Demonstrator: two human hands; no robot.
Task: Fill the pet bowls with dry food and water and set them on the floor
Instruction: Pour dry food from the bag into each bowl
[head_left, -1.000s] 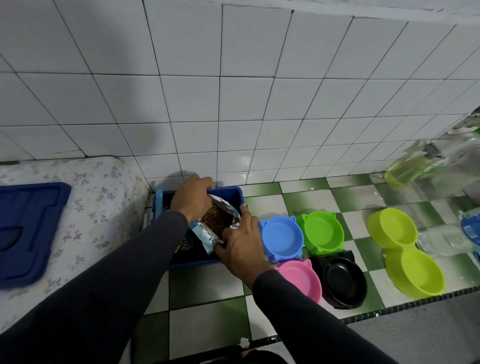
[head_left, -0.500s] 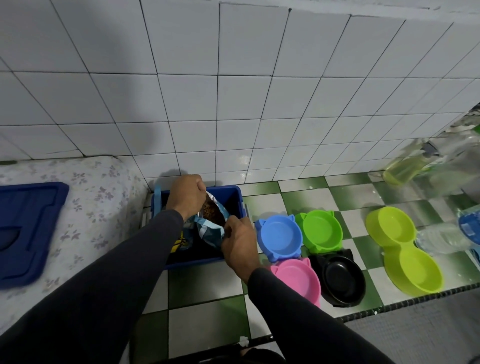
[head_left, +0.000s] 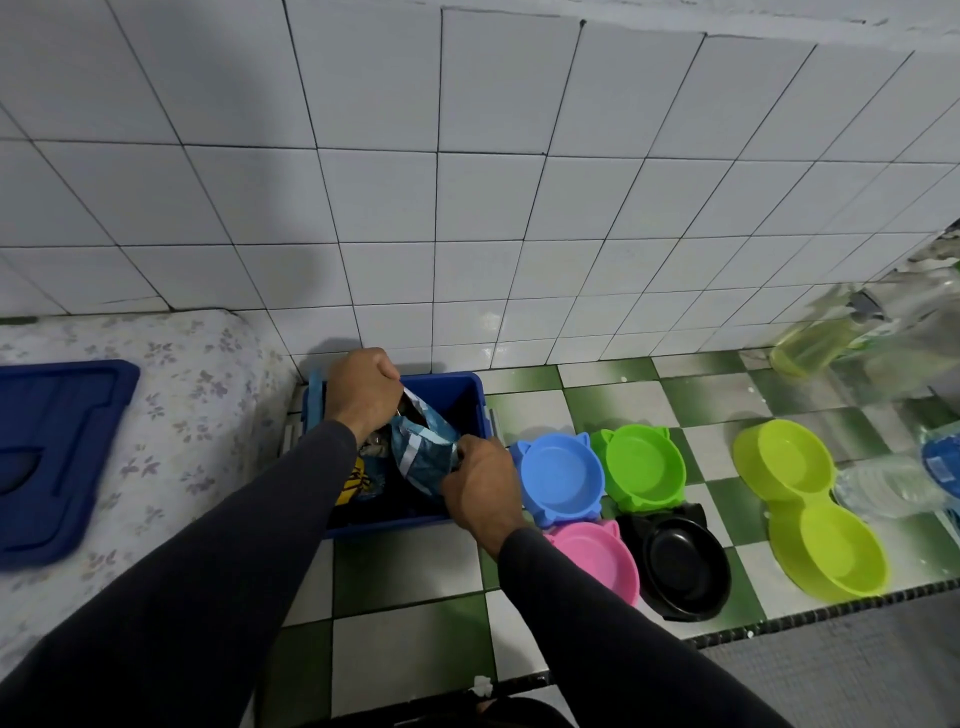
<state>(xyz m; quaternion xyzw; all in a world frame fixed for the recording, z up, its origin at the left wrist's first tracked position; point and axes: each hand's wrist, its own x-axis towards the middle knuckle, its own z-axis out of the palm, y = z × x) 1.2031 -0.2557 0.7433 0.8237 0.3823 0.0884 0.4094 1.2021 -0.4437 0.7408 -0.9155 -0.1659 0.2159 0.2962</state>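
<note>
A blue-and-silver bag of dry food (head_left: 423, 457) sits in a blue plastic bin (head_left: 467, 395) against the tiled wall. My left hand (head_left: 363, 395) grips the bag's top edge, and my right hand (head_left: 480, 486) pinches its right side. Right of the bin lie empty bowls: a blue one (head_left: 558, 478), a green one (head_left: 641, 465), a pink one (head_left: 600, 564) and a black one (head_left: 683, 569). Farther right lies a lime double bowl (head_left: 808, 501). A clear water bottle (head_left: 893, 480) with a blue label lies at the right edge.
The bin's blue lid (head_left: 47, 457) lies on a flowered surface (head_left: 182, 415) at the left. A bottle of yellow-green liquid (head_left: 815, 343) lies by the wall at the right. The green-and-white checked surface ends in a dark front edge (head_left: 779, 621), with grey flooring beyond.
Both hands have pulled the bag's opening closer together; the brown kibble seen a second ago is now mostly hidden. The bag sits lower in the bin.
</note>
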